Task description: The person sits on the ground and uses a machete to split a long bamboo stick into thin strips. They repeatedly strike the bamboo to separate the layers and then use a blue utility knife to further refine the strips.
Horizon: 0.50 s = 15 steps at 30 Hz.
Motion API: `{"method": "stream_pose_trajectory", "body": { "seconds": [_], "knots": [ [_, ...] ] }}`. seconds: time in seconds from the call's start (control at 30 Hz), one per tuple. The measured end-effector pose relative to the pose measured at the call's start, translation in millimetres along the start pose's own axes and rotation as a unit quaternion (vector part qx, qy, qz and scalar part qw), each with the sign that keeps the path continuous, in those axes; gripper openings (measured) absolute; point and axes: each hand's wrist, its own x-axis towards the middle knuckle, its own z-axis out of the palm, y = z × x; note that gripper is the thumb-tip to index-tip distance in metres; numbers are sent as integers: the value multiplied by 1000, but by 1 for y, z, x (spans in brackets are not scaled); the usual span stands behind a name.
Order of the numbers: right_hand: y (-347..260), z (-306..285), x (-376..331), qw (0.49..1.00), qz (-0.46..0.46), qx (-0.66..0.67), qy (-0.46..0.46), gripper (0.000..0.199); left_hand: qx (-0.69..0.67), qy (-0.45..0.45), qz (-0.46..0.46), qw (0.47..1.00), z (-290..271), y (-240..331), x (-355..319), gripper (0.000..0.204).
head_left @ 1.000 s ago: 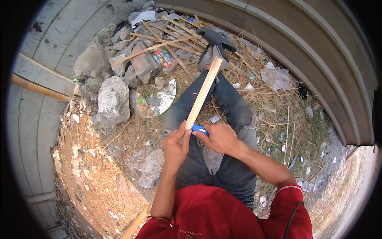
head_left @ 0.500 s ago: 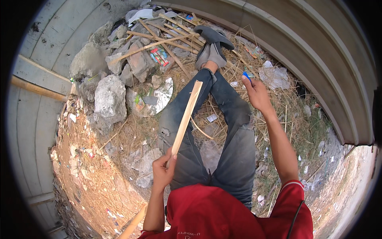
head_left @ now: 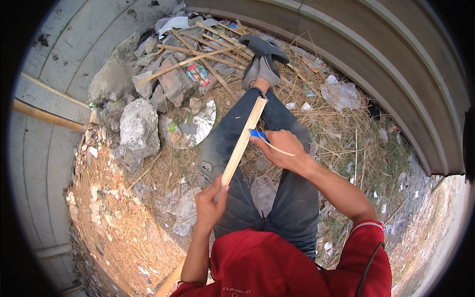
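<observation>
A pale wooden slat (head_left: 242, 141) is gripped at its near end by the left hand (head_left: 210, 205), fingers wrapped round it, thumb along the top. The slat runs up and away over the lap, slightly tilted to the right; its far end sits above the left knee of the dark jeans (head_left: 225, 143). Approx. at the slat's upper third, the right hand (head_left: 282, 148) is clenched on a blue-handled tool (head_left: 257, 133), prob. a small knife; the blade itself can't be made out. The blue part is touching the slat's right edge. A thin pale shaving (head_left: 279, 150) is seen curling off from the tool across the back of the right hand.

The person is seated w/ legs stretched out, ankles crossed, grey slippers (head_left: 262, 62) on the feet near the far curved concrete wall (head_left: 376, 64). A red shirt (head_left: 277, 267) fills the bottom edge of the view.

The ground is covered w/ dry straw (head_left: 148, 173) and litter. To the left of the legs, large grey rubble chunks (head_left: 138, 126) are piled; beyond them, loose wooden sticks (head_left: 198, 52) lie crossed near the feet. A crumpled plastic bag (head_left: 339, 94) lies on the straw to the right, well apart from the hands. A round wooden pole (head_left: 47, 115) crosses the concrete at the left edge.
</observation>
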Motion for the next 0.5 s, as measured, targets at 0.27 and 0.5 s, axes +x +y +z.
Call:
{"method": "stream_pose_trajectory", "body": {
  "seconds": [0.27,0.5],
  "knots": [
    [90,-60,31,977,118,60,167,73,-7,30,8,999,-12,-21,-36,32],
    [7,-5,-10,1000,4,7,-19,63,-4,35,34,999,-6,-19,-23,32]
  ]
}}
